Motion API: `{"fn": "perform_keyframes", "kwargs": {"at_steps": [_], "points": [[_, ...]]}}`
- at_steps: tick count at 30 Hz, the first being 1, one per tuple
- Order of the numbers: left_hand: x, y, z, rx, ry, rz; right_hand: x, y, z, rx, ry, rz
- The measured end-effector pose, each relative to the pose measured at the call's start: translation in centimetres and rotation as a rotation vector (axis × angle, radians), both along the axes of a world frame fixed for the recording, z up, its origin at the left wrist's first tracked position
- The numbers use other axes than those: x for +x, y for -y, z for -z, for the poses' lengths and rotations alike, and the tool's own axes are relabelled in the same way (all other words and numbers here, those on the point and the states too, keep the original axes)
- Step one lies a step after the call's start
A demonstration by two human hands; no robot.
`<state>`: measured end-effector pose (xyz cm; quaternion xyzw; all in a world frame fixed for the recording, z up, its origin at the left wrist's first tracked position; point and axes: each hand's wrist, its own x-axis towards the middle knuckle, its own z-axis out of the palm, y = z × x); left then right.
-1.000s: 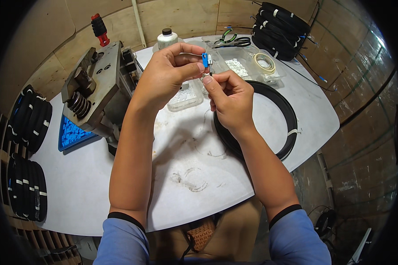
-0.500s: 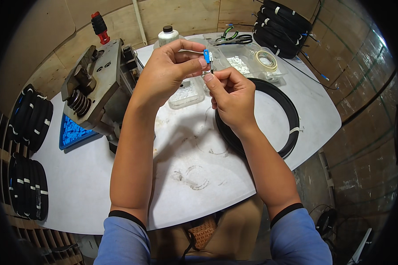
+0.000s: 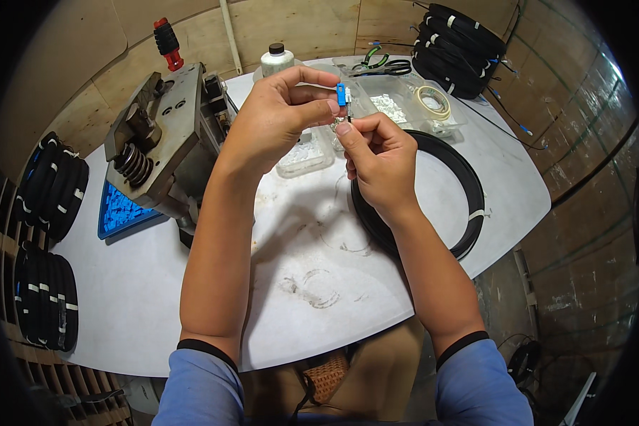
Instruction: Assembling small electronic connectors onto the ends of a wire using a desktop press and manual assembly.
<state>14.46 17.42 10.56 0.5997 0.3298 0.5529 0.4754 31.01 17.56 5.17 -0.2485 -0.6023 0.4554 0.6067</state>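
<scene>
My left hand point(image 3: 266, 117) is raised over the table, pinching a small blue plastic clip point(image 3: 341, 94) between thumb and fingertips. Right beside the clip, and seemingly against it, is a small white connector point(image 3: 348, 98) on the end of a thin black cable point(image 3: 349, 119). My right hand point(image 3: 382, 156) grips that cable just below the connector, thumb pressed on the curled fingers. Whether clip and connector are joined is too small to tell. A coil of black cable point(image 3: 470, 177) lies on the table, partly behind my right hand and forearm.
A heavy metal press point(image 3: 174, 121) stands at left, over a blue tray point(image 3: 105, 224) of small blue parts. Clear plastic boxes point(image 3: 305, 168) of white pieces, a white bottle point(image 3: 275, 62), scissors point(image 3: 397, 67) and a tape roll point(image 3: 444, 106) sit behind. Stacked black coils point(image 3: 458, 50) stand far right.
The whole view has shifted slightly to the right and down. Both hands keep their pinch on the clip and the cable, with little other movement visible.
</scene>
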Motion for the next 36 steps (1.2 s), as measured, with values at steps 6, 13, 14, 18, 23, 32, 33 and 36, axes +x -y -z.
{"fn": "perform_keyframes", "kwargs": {"at_steps": [6, 13, 14, 18, 23, 32, 33, 36], "points": [[0.15, 0.15, -0.17, -0.003, 0.003, 0.006, 0.01, 0.15, 0.03, 0.005, -0.001, 0.006], [0.29, 0.25, -0.28, -0.009, -0.004, -0.008, 0.02, 0.12, -0.02, -0.005, -0.006, -0.006], [0.26, 0.17, -0.21, -0.010, -0.003, -0.007, -0.01, 0.05, -0.01, -0.007, -0.013, -0.013], [0.19, -0.02, -0.04, -0.006, 0.013, 0.002, 0.03, 0.01, 0.02, 0.014, -0.005, -0.003], [0.40, 0.01, 0.10, -0.022, 0.028, 0.004, 0.05, 0.03, -0.13, 0.010, 0.003, 0.009], [0.28, -0.01, 0.05, -0.010, 0.004, 0.004, 0.09, -0.05, -0.04, 0.003, -0.006, -0.001], [0.33, -0.03, 0.03, -0.013, 0.013, 0.007, 0.12, -0.01, -0.09, 0.003, -0.006, -0.001], [0.38, -0.02, 0.10, -0.012, 0.021, 0.006, 0.10, 0.08, -0.08, 0.005, 0.009, 0.020]]}}
